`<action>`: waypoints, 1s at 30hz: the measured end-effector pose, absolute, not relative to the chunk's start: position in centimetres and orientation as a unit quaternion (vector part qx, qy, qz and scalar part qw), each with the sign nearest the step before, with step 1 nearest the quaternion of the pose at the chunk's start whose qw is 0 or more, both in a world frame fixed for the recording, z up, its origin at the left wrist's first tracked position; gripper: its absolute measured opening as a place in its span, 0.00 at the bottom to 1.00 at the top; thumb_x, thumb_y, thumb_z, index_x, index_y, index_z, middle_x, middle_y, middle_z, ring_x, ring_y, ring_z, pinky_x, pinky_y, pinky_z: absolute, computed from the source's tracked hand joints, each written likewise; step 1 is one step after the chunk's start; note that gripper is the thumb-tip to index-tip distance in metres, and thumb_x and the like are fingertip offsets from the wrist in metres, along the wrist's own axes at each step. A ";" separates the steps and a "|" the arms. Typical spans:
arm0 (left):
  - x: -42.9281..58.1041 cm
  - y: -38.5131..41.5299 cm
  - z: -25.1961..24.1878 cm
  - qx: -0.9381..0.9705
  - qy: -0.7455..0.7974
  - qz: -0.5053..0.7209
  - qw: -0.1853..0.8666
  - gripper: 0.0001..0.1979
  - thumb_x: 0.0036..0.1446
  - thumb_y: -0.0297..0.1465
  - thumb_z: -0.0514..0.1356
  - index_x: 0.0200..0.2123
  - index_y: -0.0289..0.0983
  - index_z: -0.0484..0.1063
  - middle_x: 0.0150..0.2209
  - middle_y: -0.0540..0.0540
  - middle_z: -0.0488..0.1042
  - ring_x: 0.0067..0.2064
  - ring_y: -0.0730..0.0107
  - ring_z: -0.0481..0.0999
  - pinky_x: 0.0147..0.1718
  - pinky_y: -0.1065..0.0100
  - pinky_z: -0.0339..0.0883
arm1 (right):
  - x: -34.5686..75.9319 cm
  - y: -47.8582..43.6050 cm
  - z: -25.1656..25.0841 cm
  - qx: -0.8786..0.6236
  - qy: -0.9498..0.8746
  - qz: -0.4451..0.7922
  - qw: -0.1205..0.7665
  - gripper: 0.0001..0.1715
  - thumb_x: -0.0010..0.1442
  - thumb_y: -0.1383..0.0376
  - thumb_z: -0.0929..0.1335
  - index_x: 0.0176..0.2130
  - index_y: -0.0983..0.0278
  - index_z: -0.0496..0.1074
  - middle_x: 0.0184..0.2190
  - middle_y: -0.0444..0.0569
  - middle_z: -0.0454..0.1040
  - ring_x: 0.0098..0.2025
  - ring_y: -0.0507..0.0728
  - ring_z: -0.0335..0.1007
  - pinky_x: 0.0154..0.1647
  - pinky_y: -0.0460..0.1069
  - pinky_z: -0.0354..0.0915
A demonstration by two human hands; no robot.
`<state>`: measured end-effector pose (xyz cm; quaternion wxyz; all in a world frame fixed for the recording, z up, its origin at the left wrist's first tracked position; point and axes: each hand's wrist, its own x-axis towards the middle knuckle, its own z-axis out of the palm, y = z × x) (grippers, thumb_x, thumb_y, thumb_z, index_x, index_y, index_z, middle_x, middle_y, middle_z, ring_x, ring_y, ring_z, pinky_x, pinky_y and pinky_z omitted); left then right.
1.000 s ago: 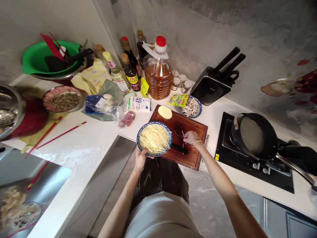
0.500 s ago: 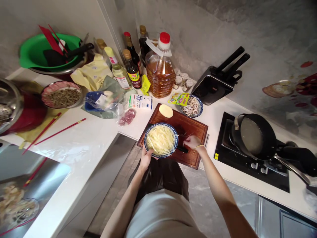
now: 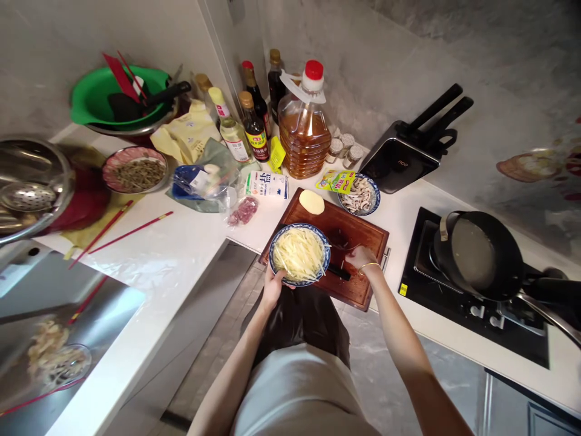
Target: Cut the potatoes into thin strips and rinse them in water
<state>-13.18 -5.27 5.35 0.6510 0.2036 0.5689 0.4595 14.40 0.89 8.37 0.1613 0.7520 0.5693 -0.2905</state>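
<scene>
My left hand [image 3: 273, 286] grips the near left rim of a blue-patterned bowl [image 3: 271, 254], thumb on the edge. Pale shredded potato [image 3: 298, 251] heaps up inside it. This bowl is above the left front part of a brown wooden cutting board [image 3: 363, 227]. Over the board's right side, my right hand [image 3: 362, 257] has its fingers drawn together at the surface; what they hold, if anything, is too small to name. The black handle of a knife [image 3: 340, 272] shows between bowl and hand, its blade mostly hidden. A potato slice [image 3: 311, 201] lies at the board's far left corner.
Behind the board stand a large oil jug [image 3: 304, 139], sauce bottles [image 3: 256, 136] and a bowl of sliced mushrooms [image 3: 373, 203]. A black knife block [image 3: 399, 157] is at the back. Right is a pan [image 3: 474, 251] on the stove; left, bagged meat [image 3: 245, 211] and red chopsticks [image 3: 131, 232].
The view has swung a little left, so everything appears shifted right. My right hand has moved slightly farther in over the board. The left hand keeps its hold on the bowl.
</scene>
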 end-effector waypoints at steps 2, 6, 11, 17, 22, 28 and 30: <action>-13.1 -5.3 5.4 0.200 0.573 0.459 0.648 0.29 0.43 0.28 0.58 0.52 0.40 0.62 0.36 0.48 0.73 0.22 0.72 0.71 0.16 0.69 0.69 | 14.3 0.9 7.6 0.743 0.555 -0.321 0.191 0.14 0.48 0.59 0.68 0.28 0.67 0.76 0.27 0.53 0.77 0.28 0.54 0.73 0.24 0.43 0.59; -13.1 -5.4 5.8 0.196 0.573 0.467 0.644 0.32 0.44 0.28 0.58 0.55 0.42 0.59 0.36 0.48 0.74 0.20 0.74 0.70 0.15 0.70 0.68 | 13.2 0.4 6.2 0.743 0.543 -0.339 0.198 0.11 0.45 0.61 0.69 0.27 0.67 0.76 0.26 0.51 0.77 0.27 0.54 0.73 0.23 0.43 0.58; -13.3 -5.6 5.9 0.191 0.576 0.471 0.640 0.31 0.43 0.27 0.58 0.54 0.42 0.60 0.40 0.47 0.73 0.19 0.76 0.70 0.15 0.71 0.68 | 13.1 -0.3 6.6 0.752 0.533 -0.343 0.185 0.09 0.46 0.63 0.68 0.25 0.67 0.75 0.24 0.50 0.77 0.27 0.53 0.73 0.24 0.42 0.59; -13.2 -5.7 5.4 0.190 0.570 0.475 0.643 0.27 0.43 0.28 0.58 0.51 0.40 0.63 0.40 0.46 0.73 0.22 0.73 0.72 0.15 0.70 0.69 | 15.8 0.0 10.2 0.767 0.555 -0.309 0.097 0.13 0.54 0.63 0.63 0.30 0.65 0.75 0.28 0.47 0.77 0.30 0.51 0.73 0.30 0.42 0.61; -12.4 -5.6 5.3 0.192 0.559 0.464 0.660 0.28 0.42 0.28 0.57 0.51 0.40 0.62 0.37 0.47 0.73 0.22 0.71 0.72 0.16 0.69 0.68 | 12.4 1.9 14.6 0.651 0.673 -0.342 -0.079 0.12 0.56 0.59 0.65 0.33 0.63 0.74 0.31 0.46 0.77 0.32 0.50 0.72 0.35 0.43 0.63; -11.9 -5.9 5.7 0.169 0.549 0.470 0.670 0.26 0.43 0.27 0.57 0.49 0.38 0.62 0.29 0.52 0.71 0.16 0.76 0.67 0.14 0.70 0.66 | 10.4 3.3 13.9 0.642 0.701 -0.302 -0.078 0.15 0.61 0.59 0.62 0.42 0.60 0.74 0.41 0.47 0.77 0.39 0.52 0.72 0.41 0.45 0.63; -12.3 -5.9 5.8 0.172 0.550 0.485 0.658 0.25 0.43 0.27 0.58 0.48 0.38 0.62 0.29 0.52 0.71 0.16 0.77 0.67 0.14 0.71 0.66 | 12.5 3.2 12.1 0.737 0.630 -0.242 -0.023 0.17 0.58 0.58 0.64 0.43 0.65 0.73 0.41 0.53 0.76 0.40 0.56 0.72 0.41 0.48 0.64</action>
